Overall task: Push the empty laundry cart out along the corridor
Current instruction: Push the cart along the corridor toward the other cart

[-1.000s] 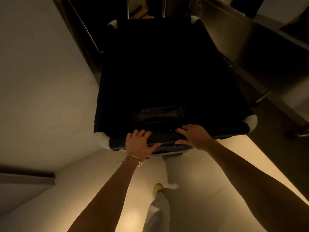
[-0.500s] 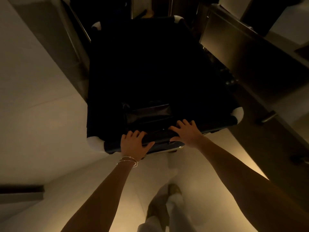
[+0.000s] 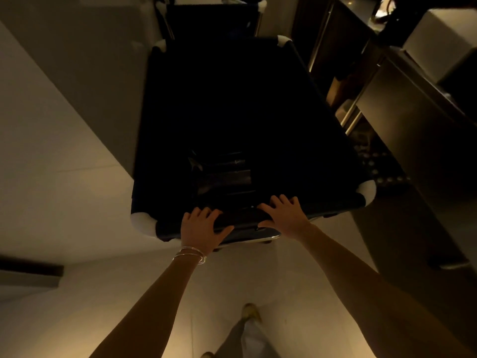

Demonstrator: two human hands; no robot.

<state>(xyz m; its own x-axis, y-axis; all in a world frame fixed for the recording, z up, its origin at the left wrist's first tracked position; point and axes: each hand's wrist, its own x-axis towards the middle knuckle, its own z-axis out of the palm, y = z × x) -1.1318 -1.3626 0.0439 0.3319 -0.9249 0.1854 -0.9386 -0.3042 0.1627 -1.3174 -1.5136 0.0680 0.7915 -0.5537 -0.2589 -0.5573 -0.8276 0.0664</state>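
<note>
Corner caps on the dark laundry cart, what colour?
White rounded corner caps on the dark fabric laundry cart; head view.

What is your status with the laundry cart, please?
Left hand and right hand grip near rim. Laundry cart interior dark. Another cart directly ahead.

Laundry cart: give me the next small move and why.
Probably push the cart slowly straight ahead. The left hand and right hand hold its near rim; a second cart stands just beyond its far end, and a steel cabinet is close on its right.
</note>
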